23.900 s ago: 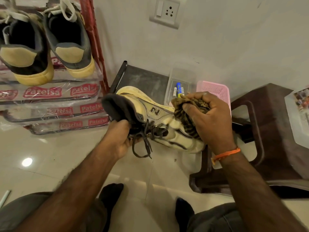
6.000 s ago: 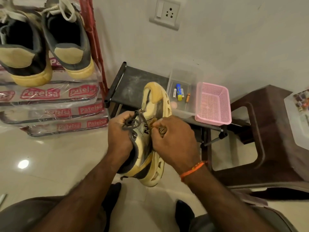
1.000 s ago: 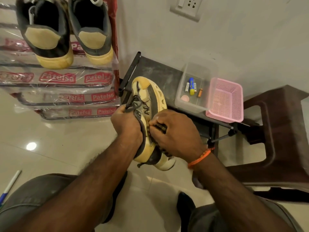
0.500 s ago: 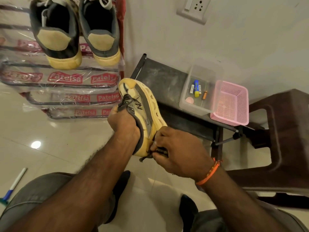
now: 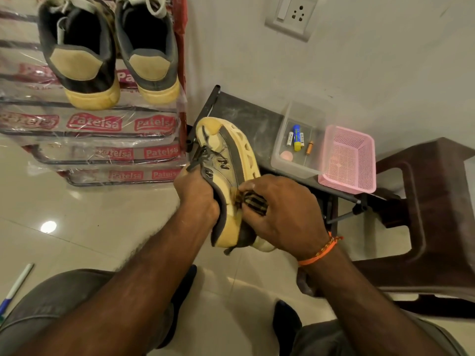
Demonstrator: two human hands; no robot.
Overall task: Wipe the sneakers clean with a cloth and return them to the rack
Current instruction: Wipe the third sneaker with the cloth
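Note:
A cream and grey sneaker (image 5: 228,160) with an N logo is held in the air, toe pointing away, sole to the right. My left hand (image 5: 196,199) grips it at the collar, near the laces. My right hand (image 5: 280,211) holds a bunched striped brown cloth (image 5: 253,201) pressed against the sneaker's side near the heel. Two dark sneakers (image 5: 108,52) with cream heels sit on the top shelf of the rack (image 5: 102,124) at the upper left.
A dark low table (image 5: 246,116) behind the sneaker carries a clear box (image 5: 298,140) of small items and a pink basket (image 5: 347,158). A brown plastic stool (image 5: 437,214) stands at the right. A pen (image 5: 15,286) lies on the tiled floor at the left.
The sneaker has tilted a little and my right hand with the cloth has slid along its side toward the heel. The view has shifted slightly.

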